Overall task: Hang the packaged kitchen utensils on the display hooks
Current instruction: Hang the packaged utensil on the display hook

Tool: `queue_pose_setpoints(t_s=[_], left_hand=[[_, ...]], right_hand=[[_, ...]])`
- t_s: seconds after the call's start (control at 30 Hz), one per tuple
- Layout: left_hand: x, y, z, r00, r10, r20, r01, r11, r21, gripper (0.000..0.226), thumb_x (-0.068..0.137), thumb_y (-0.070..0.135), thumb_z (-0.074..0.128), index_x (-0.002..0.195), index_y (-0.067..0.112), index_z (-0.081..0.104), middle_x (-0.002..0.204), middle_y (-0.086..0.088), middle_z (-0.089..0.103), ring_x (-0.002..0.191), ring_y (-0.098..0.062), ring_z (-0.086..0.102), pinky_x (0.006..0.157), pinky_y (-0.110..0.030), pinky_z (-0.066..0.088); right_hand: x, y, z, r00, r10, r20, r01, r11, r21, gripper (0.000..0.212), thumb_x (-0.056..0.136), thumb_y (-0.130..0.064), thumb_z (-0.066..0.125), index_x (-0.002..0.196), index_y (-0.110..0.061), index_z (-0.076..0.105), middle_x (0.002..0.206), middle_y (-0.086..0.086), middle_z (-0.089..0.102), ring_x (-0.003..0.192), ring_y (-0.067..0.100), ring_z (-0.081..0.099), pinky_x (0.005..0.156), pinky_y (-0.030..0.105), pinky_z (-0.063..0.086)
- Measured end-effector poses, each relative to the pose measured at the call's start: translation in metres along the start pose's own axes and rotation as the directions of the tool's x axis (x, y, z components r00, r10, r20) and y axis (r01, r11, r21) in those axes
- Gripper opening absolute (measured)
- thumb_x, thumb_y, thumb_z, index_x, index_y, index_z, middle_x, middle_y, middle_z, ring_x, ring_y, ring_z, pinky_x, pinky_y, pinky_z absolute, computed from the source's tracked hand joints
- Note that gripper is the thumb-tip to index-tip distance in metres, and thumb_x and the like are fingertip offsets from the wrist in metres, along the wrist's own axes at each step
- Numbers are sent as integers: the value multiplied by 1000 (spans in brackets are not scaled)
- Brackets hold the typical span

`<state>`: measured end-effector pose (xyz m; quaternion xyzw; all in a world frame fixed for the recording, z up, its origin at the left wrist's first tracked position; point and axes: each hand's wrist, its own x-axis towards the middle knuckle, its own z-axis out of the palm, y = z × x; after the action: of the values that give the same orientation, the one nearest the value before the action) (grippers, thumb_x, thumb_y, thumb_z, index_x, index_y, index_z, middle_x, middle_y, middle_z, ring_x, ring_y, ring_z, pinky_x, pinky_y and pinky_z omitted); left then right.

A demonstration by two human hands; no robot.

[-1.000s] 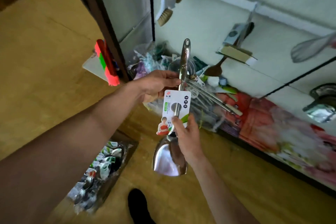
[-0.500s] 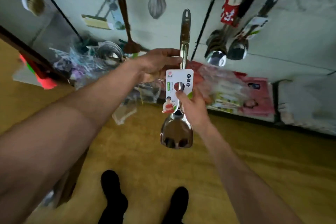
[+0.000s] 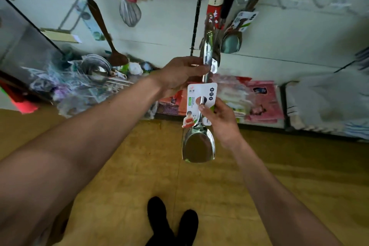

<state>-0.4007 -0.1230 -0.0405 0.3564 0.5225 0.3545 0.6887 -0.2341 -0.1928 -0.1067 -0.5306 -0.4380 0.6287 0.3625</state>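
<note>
1. Left hand (image 3: 179, 72) has its fingers curled tight round the upper handle of a shiny steel spatula (image 3: 198, 146)
2. Right hand (image 3: 220, 121) pinches the spatula's white printed card label (image 3: 201, 94), thumb on the front
3. The spatula stands upright, blade down, in front of a pale wall (image 3: 279, 46), near a hanging steel ladle (image 3: 231, 41)

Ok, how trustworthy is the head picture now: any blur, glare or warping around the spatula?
Head view: the spatula blade and card label read fairly sharp; the handle above the left hand is smeared and merges with the hanging ladles behind; frame edges blur; the wide lens bows wall lines and stretches the forearms; no hard glare, only a dark reflection in the blade.
</note>
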Motion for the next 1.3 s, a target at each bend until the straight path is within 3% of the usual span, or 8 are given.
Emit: queue_pose_setpoints(t_s=[0.13,0.33,0.5,0.63,0.8,1.0,1.13,1.3], left_hand=[[6,6,14,995,97,5,-97,989,112,25,88,9,72,112,4,67,93,-10,77,79,-20,73,65,-28,57],[32,2,25,996,56,70,-63,994,90,37,88,5,70,123,0,62,109,-16,74,96,-27,71,78,-32,59],[51,-2,39,997,16,82,-19,999,29,35,77,14,74,110,6,65,99,-8,75,88,-20,72,74,-31,58],[67,3,70,1000,7,24,-9,996,92,42,72,20,78,110,7,68,102,-10,74,82,-15,71,74,-29,56],[89,8,109,999,30,-23,-26,989,145,29,82,14,77,109,7,71,100,-7,74,89,-21,70,93,-44,55],[94,13,123,998,48,-37,-43,992,123,25,86,8,71,110,3,69,109,-20,72,107,-39,67,97,-50,53],[89,10,123,998,63,-24,-60,993,106,16,84,8,72,99,11,70,97,-8,75,95,-27,71,88,-41,56],[97,15,125,996,75,-46,-68,988,137,32,84,10,75,115,3,68,104,-12,74,99,-29,70,93,-44,56]], right_hand=[[13,-11,-10,999,11,-34,-10,1000,8,30,87,-6,72,117,-5,68,110,2,73,96,11,71,71,18,56],[37,6,-39,996,-75,-46,74,997,-22,24,87,-7,71,111,-8,71,112,2,74,105,17,70,88,32,58],[46,6,-67,998,-68,0,68,996,58,24,86,1,69,111,1,69,110,7,73,101,15,71,81,25,57],[51,2,-95,999,-43,-24,45,997,67,19,86,-3,72,104,-8,73,106,1,75,100,15,71,80,25,57],[57,-7,-131,997,6,-71,0,997,76,17,84,-5,74,96,-17,73,96,-8,75,83,1,72,67,14,54],[67,-11,-158,997,-54,-47,54,999,3,14,86,-8,73,96,-18,74,95,-12,76,91,4,72,72,20,56],[68,-7,-158,996,-85,-21,85,996,9,18,87,-5,71,98,-19,74,99,-9,76,97,11,71,78,26,59],[71,-4,-153,994,-91,-63,93,995,32,19,88,-5,70,94,-23,74,98,-10,76,98,11,71,76,24,58]])
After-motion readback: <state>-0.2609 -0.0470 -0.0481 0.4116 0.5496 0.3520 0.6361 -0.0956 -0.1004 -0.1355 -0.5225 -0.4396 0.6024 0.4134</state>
